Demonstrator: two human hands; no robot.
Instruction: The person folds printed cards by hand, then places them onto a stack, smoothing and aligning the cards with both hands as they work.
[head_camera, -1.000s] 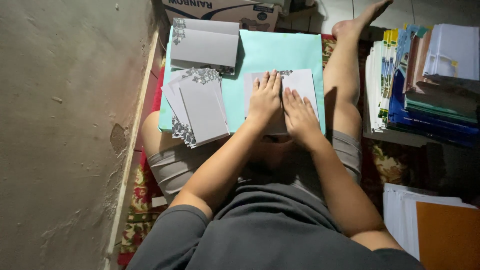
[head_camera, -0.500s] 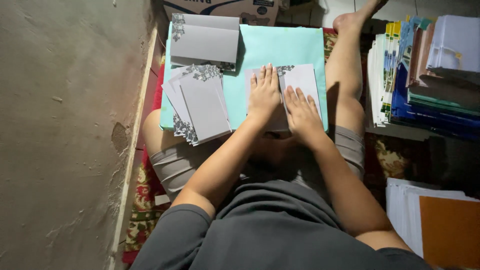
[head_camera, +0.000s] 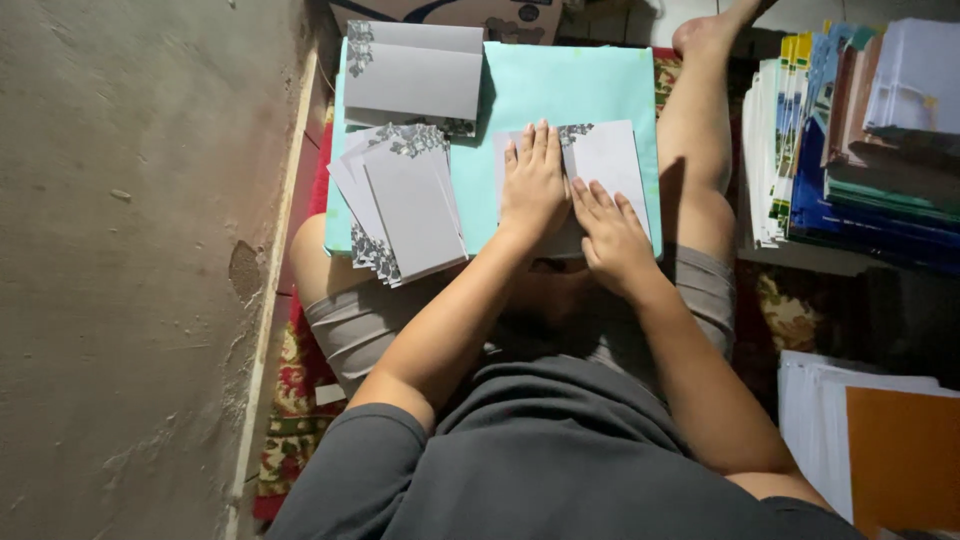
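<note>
Apparently both hands, left hand (head_camera: 535, 185) and right hand (head_camera: 612, 235), flatten a grey card (head_camera: 612, 160).

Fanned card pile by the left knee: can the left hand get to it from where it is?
Probably yes. The left hand lies flat on the card just beside the fanned pile, with only bare teal board between them.

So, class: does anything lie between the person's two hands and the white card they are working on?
Nothing visible does. The left hand and the right hand both rest flat, directly on the white card, which lies on the turquoise board. The fanned pile of cards sits apart, to the left.
</note>
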